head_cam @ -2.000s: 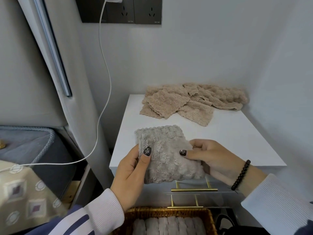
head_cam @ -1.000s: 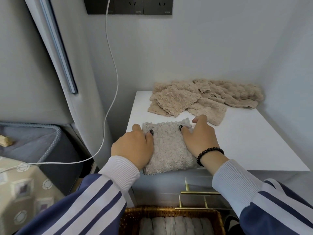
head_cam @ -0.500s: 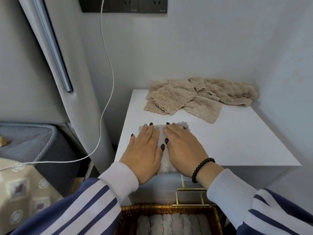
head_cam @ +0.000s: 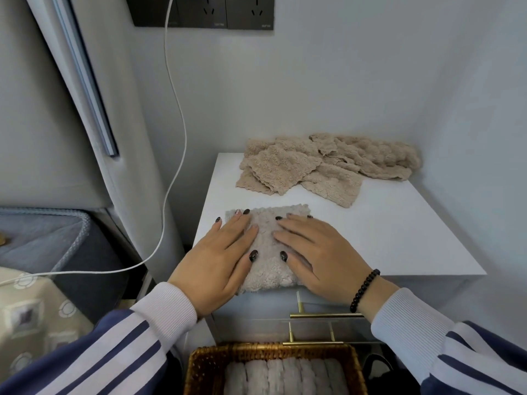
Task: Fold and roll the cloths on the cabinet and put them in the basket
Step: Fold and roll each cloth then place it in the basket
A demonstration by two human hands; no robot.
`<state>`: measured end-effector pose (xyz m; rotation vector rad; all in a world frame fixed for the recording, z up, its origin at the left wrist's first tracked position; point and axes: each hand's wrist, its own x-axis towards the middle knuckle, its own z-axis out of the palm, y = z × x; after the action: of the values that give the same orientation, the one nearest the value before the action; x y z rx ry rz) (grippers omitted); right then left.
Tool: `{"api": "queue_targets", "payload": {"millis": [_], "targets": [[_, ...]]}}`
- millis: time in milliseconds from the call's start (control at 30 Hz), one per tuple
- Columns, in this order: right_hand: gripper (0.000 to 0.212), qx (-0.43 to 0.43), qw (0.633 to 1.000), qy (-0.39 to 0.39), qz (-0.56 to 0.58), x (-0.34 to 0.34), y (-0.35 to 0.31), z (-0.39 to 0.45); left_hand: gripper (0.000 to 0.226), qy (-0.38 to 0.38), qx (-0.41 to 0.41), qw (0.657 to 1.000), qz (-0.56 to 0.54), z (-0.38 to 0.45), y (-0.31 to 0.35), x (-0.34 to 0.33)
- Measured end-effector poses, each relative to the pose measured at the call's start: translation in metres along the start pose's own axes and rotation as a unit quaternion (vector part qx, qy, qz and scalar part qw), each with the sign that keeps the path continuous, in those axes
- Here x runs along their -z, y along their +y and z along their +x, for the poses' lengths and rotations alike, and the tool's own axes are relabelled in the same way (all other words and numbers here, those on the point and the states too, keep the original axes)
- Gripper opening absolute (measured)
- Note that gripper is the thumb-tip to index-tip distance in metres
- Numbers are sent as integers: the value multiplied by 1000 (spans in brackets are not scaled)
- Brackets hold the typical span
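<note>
A folded grey fluffy cloth lies at the front left of the white cabinet top. My left hand lies flat on the cloth's left side, fingers straight. My right hand lies flat on its right side, a black bead bracelet on the wrist. A heap of beige cloths sits at the back of the cabinet. Below the cabinet front stands a brown wicker basket holding several rolled pale cloths.
Gold drawer handles run across the cabinet front above the basket. A white cable hangs from the wall socket panel down the left. A grey upholstered edge and a patterned fabric lie at far left. Walls close the back and right.
The cloth, held up in both hands two seconds ago, was laid on the cabinet. Both hands then flattened on it and have since spread slightly apart.
</note>
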<state>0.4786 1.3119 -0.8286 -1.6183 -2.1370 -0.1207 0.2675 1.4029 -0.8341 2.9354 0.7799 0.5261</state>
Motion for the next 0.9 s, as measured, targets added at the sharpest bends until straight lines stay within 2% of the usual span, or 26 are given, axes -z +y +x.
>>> {"api": "queue_targets", "payload": {"millis": [67, 167, 267, 333, 433, 533, 700, 900], "targets": [[52, -12, 999, -44, 12, 2, 4, -12, 54, 14, -34, 999, 2, -9, -3, 0], [76, -21, 992, -122, -4, 1, 8, -26, 60, 0, -71, 997, -13, -22, -4, -4], [85, -15, 994, -104, -41, -5, 2, -29, 76, -32, -71, 997, 1, -27, -2, -8], [84, -17, 996, -78, -43, -9, -2, -28, 73, -32, -71, 997, 17, -26, -3, -10], [83, -23, 996, -80, -43, -5, -9, -28, 58, 6, -80, 997, 4, -22, -1, -10], [62, -21, 996, -64, -60, 3, -15, -31, 50, 47, -78, 996, -12, -24, 7, -6], [59, -7, 996, -43, -77, 5, -21, -45, 47, 69, -100, 993, 1, -34, 12, -1], [47, -64, 998, -17, -17, 11, -21, -45, 40, 87, -32, 996, -9, -32, 12, 1]]}}
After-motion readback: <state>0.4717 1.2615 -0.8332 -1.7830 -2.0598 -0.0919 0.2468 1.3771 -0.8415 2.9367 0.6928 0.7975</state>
